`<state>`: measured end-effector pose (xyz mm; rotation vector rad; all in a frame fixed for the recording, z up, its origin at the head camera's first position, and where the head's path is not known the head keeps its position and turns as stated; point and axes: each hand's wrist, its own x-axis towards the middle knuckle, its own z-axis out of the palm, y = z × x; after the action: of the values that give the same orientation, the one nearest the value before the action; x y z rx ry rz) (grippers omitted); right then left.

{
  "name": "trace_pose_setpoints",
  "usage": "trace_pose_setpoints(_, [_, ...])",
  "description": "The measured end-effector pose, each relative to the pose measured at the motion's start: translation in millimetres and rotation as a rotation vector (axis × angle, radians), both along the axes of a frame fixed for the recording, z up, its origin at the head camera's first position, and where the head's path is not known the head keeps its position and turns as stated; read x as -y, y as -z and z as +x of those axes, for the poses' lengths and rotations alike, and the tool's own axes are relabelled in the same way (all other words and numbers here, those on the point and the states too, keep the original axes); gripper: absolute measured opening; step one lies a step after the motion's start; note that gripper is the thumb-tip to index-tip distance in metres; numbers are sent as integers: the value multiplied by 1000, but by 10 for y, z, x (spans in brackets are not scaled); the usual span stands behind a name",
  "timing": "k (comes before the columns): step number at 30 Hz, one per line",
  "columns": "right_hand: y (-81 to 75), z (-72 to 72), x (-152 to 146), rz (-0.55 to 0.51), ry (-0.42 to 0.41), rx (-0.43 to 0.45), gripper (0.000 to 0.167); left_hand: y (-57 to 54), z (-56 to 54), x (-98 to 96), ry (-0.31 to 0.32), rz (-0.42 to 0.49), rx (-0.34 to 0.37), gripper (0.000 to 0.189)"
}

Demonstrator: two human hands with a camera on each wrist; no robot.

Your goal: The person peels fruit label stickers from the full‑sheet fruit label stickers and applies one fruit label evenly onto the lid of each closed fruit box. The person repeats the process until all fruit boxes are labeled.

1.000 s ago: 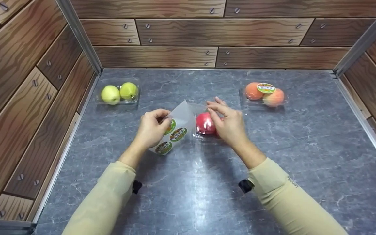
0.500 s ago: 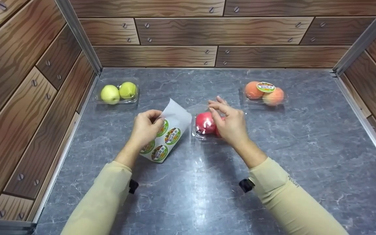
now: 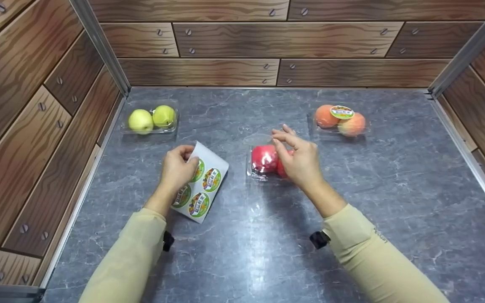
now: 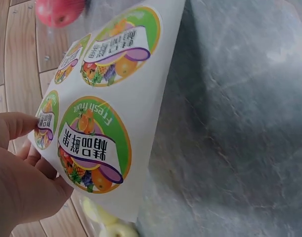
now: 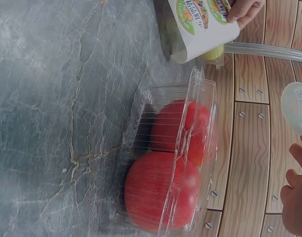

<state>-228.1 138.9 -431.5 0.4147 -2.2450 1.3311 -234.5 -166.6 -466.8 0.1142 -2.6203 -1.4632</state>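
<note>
My left hand (image 3: pixel 178 170) pinches a white sheet of round fruit stickers (image 4: pixel 136 94) by its edge, thumb on the printed face. The sheet tilts above the table, left of a clear plastic box (image 5: pixel 183 163). Inside that box lie two red fruits (image 5: pixel 160 190), apple-like in shape. My right hand (image 3: pixel 303 162) is over the box's right part, covering some of it in the head view. Between thumb and fingertips it pinches a single peeled sticker (image 5: pixel 295 108), its pale back showing in the right wrist view.
At the back left stands a clear box of yellow-green fruits (image 3: pixel 141 121). A clear box of orange-pink fruits (image 3: pixel 352 125), with a sticker (image 3: pixel 342 112) on its lid, stands at the back right. Wood-patterned walls (image 3: pixel 225 40) enclose the grey table (image 3: pixel 234 261).
The left hand has drawn the sticker sheet left and toward the person, away from the box of red fruits. The right hand has shifted only slightly.
</note>
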Motion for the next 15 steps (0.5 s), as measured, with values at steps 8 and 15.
trace_pose_setpoints(8, [3, 18, -36, -7, 3, 17, 10, 89, 5, 126, -57, -77, 37, 33])
trace_pose_setpoints(15, [-5, 29, -53, -6, 0, 18, 10, 160, 3, 233, -94, -108, 102, 34])
